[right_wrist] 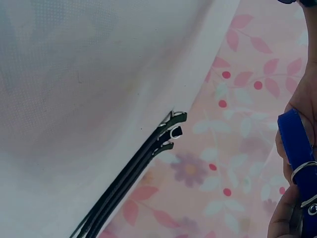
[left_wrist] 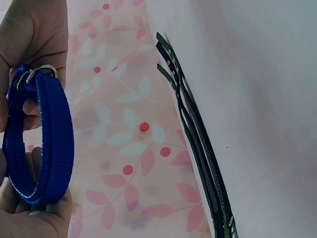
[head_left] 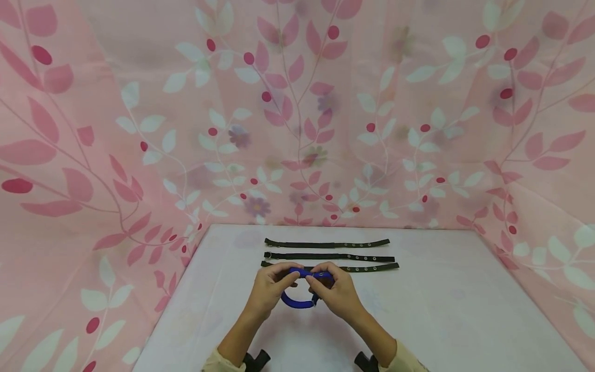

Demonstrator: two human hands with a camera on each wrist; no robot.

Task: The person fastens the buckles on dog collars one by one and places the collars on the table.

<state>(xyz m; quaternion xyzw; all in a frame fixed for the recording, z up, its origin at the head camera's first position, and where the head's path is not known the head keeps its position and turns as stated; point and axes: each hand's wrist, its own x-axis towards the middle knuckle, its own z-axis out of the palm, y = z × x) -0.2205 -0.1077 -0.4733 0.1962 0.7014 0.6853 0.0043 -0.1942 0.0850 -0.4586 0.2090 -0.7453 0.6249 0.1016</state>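
Note:
Both hands hold a blue collar (head_left: 297, 304), bent round into a loop, above the white table. My left hand (head_left: 266, 290) pinches its upper left side between thumb and fingers. On the upper right side, my right hand (head_left: 343, 293) grips the collar the same way. The left wrist view shows the wide blue band (left_wrist: 58, 144) with a metal ring (left_wrist: 45, 68) at its top. In the right wrist view, a strap end (right_wrist: 293, 133) sticks out past a metal ring (right_wrist: 303, 171), with an eyelet (right_wrist: 312, 209) lower down.
Three dark collars lie flat behind the hands: a far one (head_left: 307, 245), a middle one (head_left: 307, 256) and a near one (head_left: 372, 268) partly hidden by the hands. Each has metal eyelets toward the right. Pink leaf-patterned cloth (head_left: 302, 155) surrounds the white table (head_left: 455, 310).

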